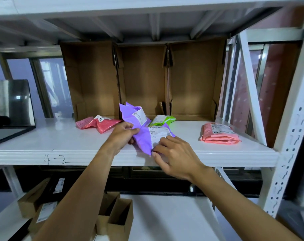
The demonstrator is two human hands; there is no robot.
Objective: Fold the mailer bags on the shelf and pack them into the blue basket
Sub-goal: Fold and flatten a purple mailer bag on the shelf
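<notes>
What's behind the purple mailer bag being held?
A green mailer bag lies behind the purple mailer bag, its lower left part covered; cardboard boxes stand further back.

We saw a purple mailer bag, a dotted red bag left, a green bag beyond, a salmon-pink bag right, brown boxes and a white shelf.

Three open cardboard boxes, perforated white upright, dim windows.

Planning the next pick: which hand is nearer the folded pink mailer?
Right. The right hand is left of the folded pink mailer; the left hand grips the purple mailer farther left.
</notes>
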